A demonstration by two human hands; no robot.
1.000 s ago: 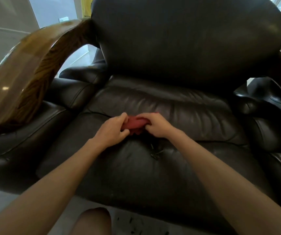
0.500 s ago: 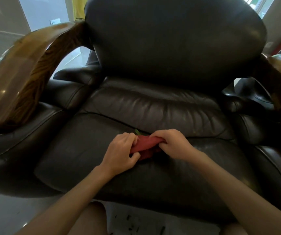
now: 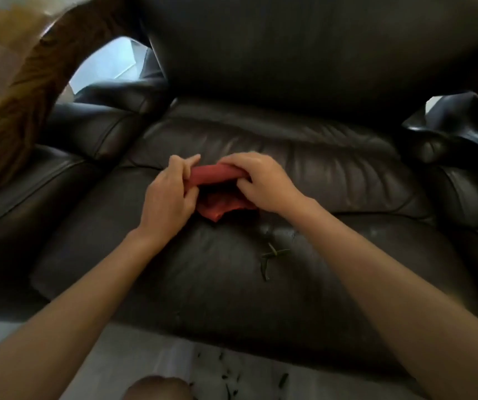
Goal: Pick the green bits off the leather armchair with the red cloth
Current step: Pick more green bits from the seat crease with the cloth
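Both hands hold the red cloth (image 3: 216, 176) over the middle of the dark leather armchair seat (image 3: 191, 267). My left hand (image 3: 171, 194) grips its left end and my right hand (image 3: 260, 183) pinches its right end, stretching a rolled edge between them. The rest of the cloth hangs down onto the seat under the hands. A few thin green bits (image 3: 271, 256) lie on the seat cushion, just in front of my right wrist and apart from the cloth.
The chair's backrest (image 3: 304, 53) rises behind the hands. A polished wooden armrest (image 3: 15, 90) curves up at the left, and a padded arm (image 3: 468, 180) is at the right. Several dark green bits (image 3: 229, 382) lie on the pale floor in front of the seat.
The hands and cloth have lifted back toward the seat's rear crease and opened the cloth out between them. The green bits on the cushion, hidden half a second ago, show again.
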